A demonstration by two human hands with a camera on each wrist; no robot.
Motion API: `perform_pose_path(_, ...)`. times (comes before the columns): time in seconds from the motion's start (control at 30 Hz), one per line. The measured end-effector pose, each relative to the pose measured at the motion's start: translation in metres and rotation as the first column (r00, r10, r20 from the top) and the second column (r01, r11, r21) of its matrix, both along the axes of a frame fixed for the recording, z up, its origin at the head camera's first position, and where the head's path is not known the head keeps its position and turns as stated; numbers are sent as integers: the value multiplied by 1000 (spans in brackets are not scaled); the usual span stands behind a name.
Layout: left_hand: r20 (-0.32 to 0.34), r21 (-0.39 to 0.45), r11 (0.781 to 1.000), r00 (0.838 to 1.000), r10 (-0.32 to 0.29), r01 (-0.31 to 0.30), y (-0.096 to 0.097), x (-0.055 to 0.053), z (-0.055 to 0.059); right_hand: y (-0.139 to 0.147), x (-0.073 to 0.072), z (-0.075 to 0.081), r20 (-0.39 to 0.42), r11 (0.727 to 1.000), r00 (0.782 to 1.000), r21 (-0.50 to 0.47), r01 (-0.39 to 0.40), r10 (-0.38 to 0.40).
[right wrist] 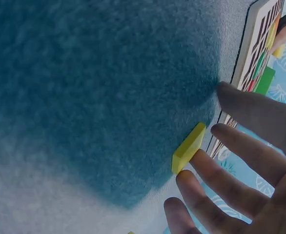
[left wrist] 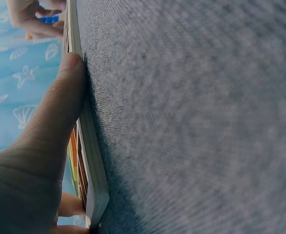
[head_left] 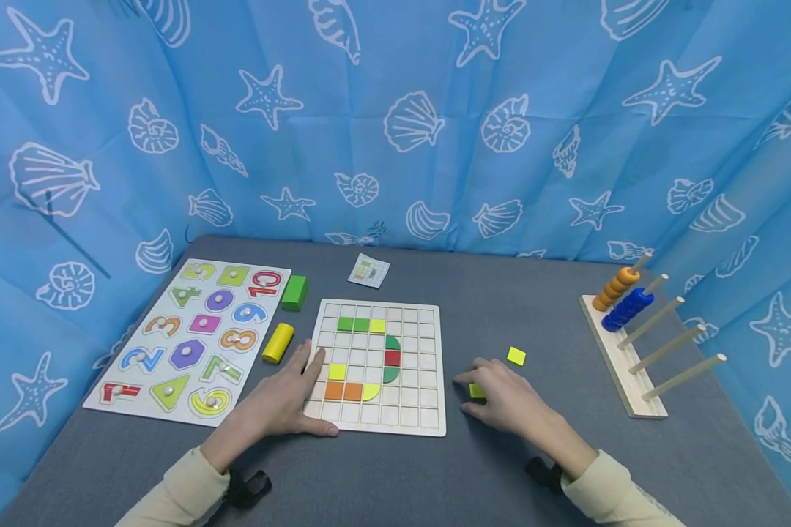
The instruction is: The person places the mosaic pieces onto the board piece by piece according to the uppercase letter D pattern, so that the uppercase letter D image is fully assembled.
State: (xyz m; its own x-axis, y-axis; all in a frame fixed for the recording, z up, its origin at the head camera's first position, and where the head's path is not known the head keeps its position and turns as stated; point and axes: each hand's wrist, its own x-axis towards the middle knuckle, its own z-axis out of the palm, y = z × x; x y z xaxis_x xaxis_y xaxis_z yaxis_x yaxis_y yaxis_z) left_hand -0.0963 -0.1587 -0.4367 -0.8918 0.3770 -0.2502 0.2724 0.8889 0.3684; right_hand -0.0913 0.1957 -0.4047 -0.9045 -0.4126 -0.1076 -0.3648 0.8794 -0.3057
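Observation:
A light wooden grid board (head_left: 411,419) lies flat on the table, several of its cells filled with green, yellow, orange and red tiles. My left hand (head_left: 283,395) rests at its lower left corner. The left thumb (left wrist: 55,105) lies straight along the front edge, while the other fingers touch the left side. Right of the board, my right hand (head_left: 504,399) reaches over a yellow tile (right wrist: 188,147), its fingers spread and loosely bent. Fingertips touch or nearly touch that tile, and the thumb stands apart from it. A second yellow tile (head_left: 516,356) lies just beyond this hand.
To the left lie a number-and-shape puzzle board (head_left: 171,322), a green block (head_left: 294,293) and a yellow cylinder (head_left: 278,343). A small printed card (head_left: 369,271) sits behind the grid. At the right stands a peg rack (head_left: 622,359) with orange and blue beads.

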Motion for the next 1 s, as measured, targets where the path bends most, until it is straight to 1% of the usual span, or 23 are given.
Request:
perform_pose_path(0.3, 4, 2, 1000, 1000, 4, -4, 0, 0, 0, 5, -2, -2, 11, 1000, 999, 0, 31, -31)
perform_pose_path(0.47, 4, 3, 1000, 1000, 2, -2, 0, 0, 0, 5, -2, -3, 22, 999, 999, -29, 33, -33)
perform_pose_path(0.57, -2, 5, 1000, 1000, -2, 2, 0, 1, 0, 7, -2, -4, 24, 998, 1000, -55, 21, -19)
perform_pose_path(0.77, -4, 4, 1000, 1000, 1, -1, -1, 0, -2, 9, -4, -3, 77, 997, 997, -78, 23, -17)
perform_pose_path(0.87, -1, -2, 1000, 1000, 2, -2, -1, 0, -2, 8, -5, -2, 104, 996, 994, -78, 43, -35)
perform_pose_path(1.0, 2, -4, 1000, 1000, 4, -4, -1, 0, -3, 7, -6, 0, 135, 996, 989, -53, 75, -67)
